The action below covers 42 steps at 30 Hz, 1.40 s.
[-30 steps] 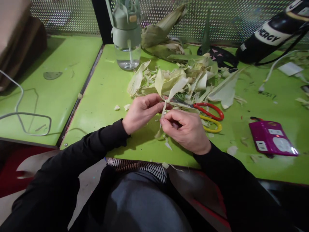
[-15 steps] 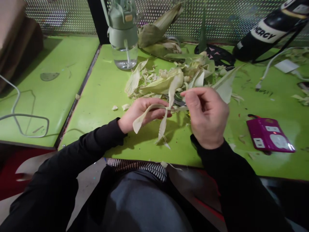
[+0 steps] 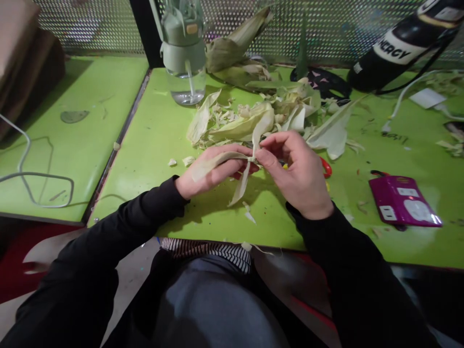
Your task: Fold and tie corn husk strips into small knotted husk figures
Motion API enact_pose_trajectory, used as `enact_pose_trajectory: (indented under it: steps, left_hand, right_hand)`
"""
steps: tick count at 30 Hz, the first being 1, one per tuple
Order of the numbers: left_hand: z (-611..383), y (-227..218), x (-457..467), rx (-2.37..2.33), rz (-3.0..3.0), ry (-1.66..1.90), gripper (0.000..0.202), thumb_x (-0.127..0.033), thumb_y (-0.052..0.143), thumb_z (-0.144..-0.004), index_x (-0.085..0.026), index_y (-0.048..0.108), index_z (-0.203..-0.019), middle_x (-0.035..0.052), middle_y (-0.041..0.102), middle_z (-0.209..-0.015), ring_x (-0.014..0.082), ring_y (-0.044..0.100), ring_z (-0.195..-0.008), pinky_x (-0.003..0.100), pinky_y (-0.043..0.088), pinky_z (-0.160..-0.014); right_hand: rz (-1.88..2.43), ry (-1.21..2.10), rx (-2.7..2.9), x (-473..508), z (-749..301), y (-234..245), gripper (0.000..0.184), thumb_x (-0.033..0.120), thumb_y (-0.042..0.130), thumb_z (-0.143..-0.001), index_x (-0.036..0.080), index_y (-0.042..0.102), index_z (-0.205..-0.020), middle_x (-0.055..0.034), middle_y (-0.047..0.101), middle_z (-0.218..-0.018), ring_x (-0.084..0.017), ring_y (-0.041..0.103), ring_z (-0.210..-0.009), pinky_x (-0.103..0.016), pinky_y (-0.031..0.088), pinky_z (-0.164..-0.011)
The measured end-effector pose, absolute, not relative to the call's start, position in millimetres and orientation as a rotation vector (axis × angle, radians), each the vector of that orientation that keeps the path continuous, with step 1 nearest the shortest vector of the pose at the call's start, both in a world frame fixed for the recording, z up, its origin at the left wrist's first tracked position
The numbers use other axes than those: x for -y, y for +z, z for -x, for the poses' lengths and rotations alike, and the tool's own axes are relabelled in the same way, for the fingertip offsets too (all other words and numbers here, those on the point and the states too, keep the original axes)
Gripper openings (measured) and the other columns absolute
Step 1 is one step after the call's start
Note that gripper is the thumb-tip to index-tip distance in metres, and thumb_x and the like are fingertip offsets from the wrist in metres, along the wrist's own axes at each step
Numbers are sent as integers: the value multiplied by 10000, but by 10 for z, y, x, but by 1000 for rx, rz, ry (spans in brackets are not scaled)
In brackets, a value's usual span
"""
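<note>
Between my hands is a pale corn husk piece [image 3: 241, 186] with several narrow strips spreading from a small knot-like centre. My left hand [image 3: 213, 169] holds it near that centre, one strip lying back across the fingers. At the centre's right side, the thumb and forefinger of my right hand [image 3: 299, 171] pinch the husk; the exact spot between the fingertips is partly hidden. Just beyond the hands lies a pile of torn corn husks [image 3: 239, 125]. A red scissor-like handle [image 3: 326, 167] shows from behind my right hand.
A water bottle [image 3: 184, 67] stands behind the pile. Larger husks [image 3: 232, 43] lean against the mesh partition. To the right are a purple power socket [image 3: 405, 200], a white cable [image 3: 400, 99] and a tilted black bottle [image 3: 395, 50]. A grey cable [image 3: 39, 172] loops on the left table.
My right hand has moved left to the husk's centre, its fingertips now meeting there. The strip over my left hand lies flatter, and the lower strip has swung left. The red handle has come into view.
</note>
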<state>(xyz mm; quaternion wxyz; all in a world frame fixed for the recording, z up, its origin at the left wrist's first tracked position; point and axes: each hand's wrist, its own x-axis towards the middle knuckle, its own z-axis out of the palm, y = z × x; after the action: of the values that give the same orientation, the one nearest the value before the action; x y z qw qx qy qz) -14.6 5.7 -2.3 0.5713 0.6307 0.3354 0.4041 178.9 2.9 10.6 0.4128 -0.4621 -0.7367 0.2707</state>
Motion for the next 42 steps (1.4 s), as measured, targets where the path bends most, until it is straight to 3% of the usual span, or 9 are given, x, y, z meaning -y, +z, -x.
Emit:
enact_pose_trajectory:
  steps: [5, 9, 14, 21, 30, 35, 38, 40, 42]
  left_hand:
    - [91, -113, -62, -874, -1531, 1160, 189, -287, 635, -901, -168, 734, -1010, 62, 760, -977, 173, 703, -858, 321, 579, -818]
    - [82, -143, -60, -927, -1582, 1233, 151, -282, 668, -876, -190, 749, -964, 49, 744, -956, 177, 665, -917, 336, 541, -899]
    - [115, -82, -76, -858, -1362, 1092, 188, -274, 733, -837, -158, 717, -984, 26, 735, -880, 116, 616, -725, 272, 520, -726]
    - [98, -84, -123, -838, -1307, 1091, 149, -219, 715, -840, -141, 603, -781, -26, 601, -720, 62, 537, -624, 219, 458, -618]
    - [60, -93, -82, -882, -1214, 1090, 143, -224, 692, -876, -153, 577, -831, -41, 564, -669, 44, 522, -552, 170, 424, -506]
    - [68, -73, -78, -893, -1200, 1068, 169, -246, 680, -884, -146, 585, -787, -25, 592, -700, 42, 520, -553, 167, 430, -504]
    - [205, 44, -123, -834, -1299, 974, 107, -218, 713, -839, -148, 657, -897, 26, 693, -881, 85, 628, -715, 202, 513, -640]
    - [345, 154, -178, -702, -1435, 822, 343, -87, 764, -722, -175, 706, -1048, 66, 718, -1144, 173, 681, -1021, 259, 549, -851]
    - [485, 242, -238, -596, -1463, 660, 448, -73, 771, -691, -200, 725, -1118, 85, 672, -1314, 249, 643, -1203, 315, 548, -943]
  right_hand:
    - [1212, 804, 1887, -39, -1755, 49, 434, 599, 741, -792, 212, 615, -942, -28, 678, -871, -180, 637, -800, -306, 512, -704]
    - [1150, 1146, 1780, -70, -1739, 10, 370, 563, 700, -847, 210, 614, -913, 17, 599, -766, -125, 557, -677, -247, 455, -586]
    - [1157, 1139, 1825, -69, -1762, 43, 275, 464, 724, -852, 221, 600, -818, 33, 538, -717, -115, 483, -630, -258, 407, -564]
    - [1163, 1244, 1853, -7, -1736, 41, 180, 377, 640, -912, 205, 586, -901, 4, 630, -766, -144, 594, -688, -289, 480, -639]
    - [1244, 633, 1924, 61, -1678, -35, 232, 419, 724, -868, 233, 634, -971, -7, 697, -802, -161, 625, -701, -288, 463, -627]
    - [1228, 517, 1938, 83, -1679, -12, 150, 375, 708, -889, 248, 654, -948, -23, 727, -826, -178, 659, -699, -311, 482, -625]
    - [1236, 407, 1916, 67, -1703, 0, 154, 386, 713, -883, 250, 667, -940, -16, 716, -785, -169, 632, -643, -314, 475, -599]
    - [1225, 354, 1893, 52, -1720, 9, 153, 373, 703, -892, 232, 672, -944, -10, 706, -766, -153, 612, -615, -306, 466, -585]
    - [1203, 351, 1889, 42, -1732, 18, 142, 347, 699, -897, 217, 675, -946, 1, 688, -737, -138, 591, -597, -295, 455, -574]
